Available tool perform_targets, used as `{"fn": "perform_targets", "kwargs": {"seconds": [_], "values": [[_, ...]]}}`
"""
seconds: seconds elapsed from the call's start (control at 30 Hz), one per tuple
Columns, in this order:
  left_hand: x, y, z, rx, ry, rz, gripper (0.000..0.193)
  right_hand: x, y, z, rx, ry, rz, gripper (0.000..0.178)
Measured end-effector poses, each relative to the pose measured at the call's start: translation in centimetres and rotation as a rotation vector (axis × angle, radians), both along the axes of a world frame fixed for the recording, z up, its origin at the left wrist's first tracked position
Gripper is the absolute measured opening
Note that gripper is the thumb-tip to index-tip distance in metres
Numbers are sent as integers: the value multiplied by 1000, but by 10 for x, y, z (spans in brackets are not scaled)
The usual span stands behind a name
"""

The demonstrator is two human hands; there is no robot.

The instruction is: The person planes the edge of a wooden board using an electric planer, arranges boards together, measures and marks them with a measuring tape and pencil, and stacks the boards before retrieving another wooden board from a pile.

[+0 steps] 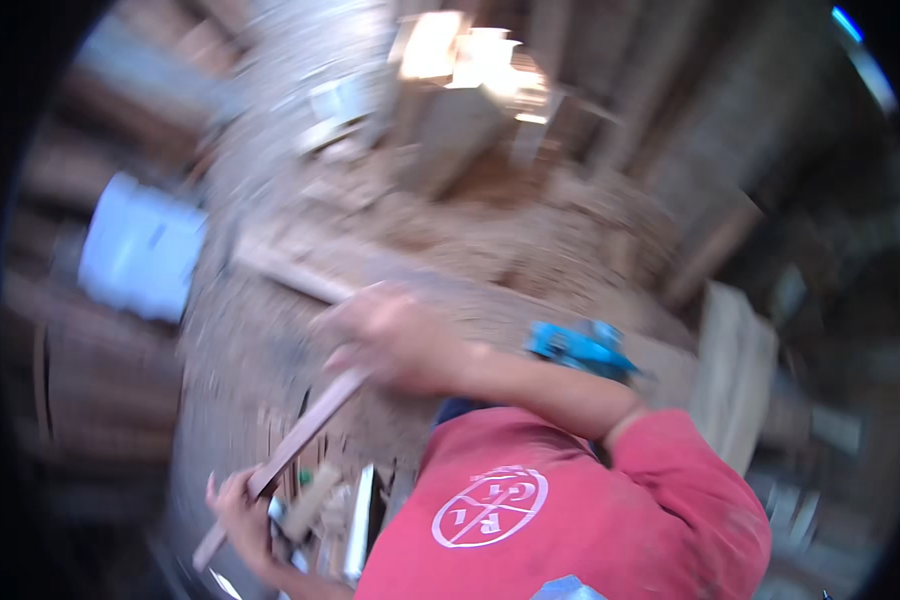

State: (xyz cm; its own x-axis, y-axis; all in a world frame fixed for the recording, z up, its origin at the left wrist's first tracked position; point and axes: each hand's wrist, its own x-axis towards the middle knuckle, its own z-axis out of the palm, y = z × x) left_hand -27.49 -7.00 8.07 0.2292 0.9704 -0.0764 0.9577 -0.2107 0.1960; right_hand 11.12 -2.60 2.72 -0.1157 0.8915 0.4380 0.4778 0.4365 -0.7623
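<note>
A long, narrow wooden strip [313, 425] slants from the lower left up to the middle of the view. My right hand [390, 335] is closed around its upper end, blurred by motion. Lower down, my left hand [240, 510] wraps the same strip, and the strip's end sticks out past it. Just beyond my right hand lies a wider wooden board [290, 275], across a surface strewn with wood shavings [450, 235]. A bright blue tool-like object [578, 345] rests behind my right forearm; blur hides its exact kind.
A white, bucket-like container [142, 250] stands at the left. Mixed scraps [320, 510] lie low, near my left forearm. Pale wooden pieces [735, 370] lean at the right, and a thick wooden block [455, 140] stands at the back before bright light.
</note>
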Motion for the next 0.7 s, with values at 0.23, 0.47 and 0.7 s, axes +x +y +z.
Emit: {"fn": "perform_targets", "kwargs": {"seconds": [0.23, 0.47, 0.7], "values": [[257, 98, 39, 158, 88, -677, 31, 101, -118, 30, 238, -642, -596, 45], [570, -56, 42, 131, -99, -1503, 42, 250, -339, 13, 22, -693, -1351, 13], [728, -265, -40, 50, -535, -1797, 66, 350, -646, -7, -507, -431, -2004, 43]]}}
